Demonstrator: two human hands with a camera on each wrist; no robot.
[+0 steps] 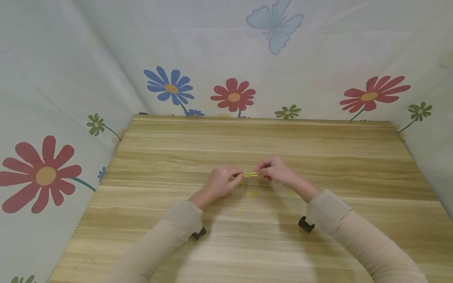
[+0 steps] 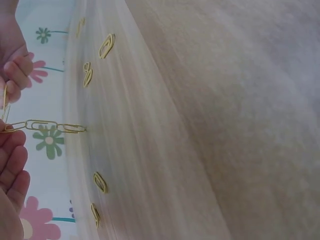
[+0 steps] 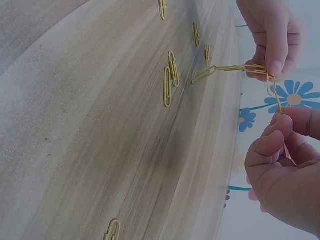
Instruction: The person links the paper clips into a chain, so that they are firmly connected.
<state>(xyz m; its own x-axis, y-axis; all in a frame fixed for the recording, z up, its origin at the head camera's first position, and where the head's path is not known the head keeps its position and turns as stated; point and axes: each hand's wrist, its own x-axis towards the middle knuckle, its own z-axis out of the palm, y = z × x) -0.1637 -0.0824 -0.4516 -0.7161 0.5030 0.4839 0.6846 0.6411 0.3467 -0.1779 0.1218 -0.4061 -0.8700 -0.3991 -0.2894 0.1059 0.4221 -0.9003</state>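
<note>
Yellow paper clips linked in a short chain (image 3: pixel 230 68) hang down from my left hand (image 1: pixel 221 181), which pinches the top link between thumb and fingers. My right hand (image 1: pixel 277 171) is close on the right, gripping one end of a single paper clip (image 3: pixel 278 100) with thumb and forefinger. The other end of that clip meets the top link at the left fingertips. In the left wrist view the chain's lowest link (image 2: pixel 72 129) reaches down close over the wooden table (image 2: pixel 150 150).
Several loose yellow paper clips lie on the table: a pair (image 1: pixel 253 193) below the hands, one (image 1: pixel 240 212) nearer me, and one (image 1: pixel 291 193) beneath the right wrist. A flower-printed cloth (image 1: pixel 198 51) stands behind the table's far edge and along its sides.
</note>
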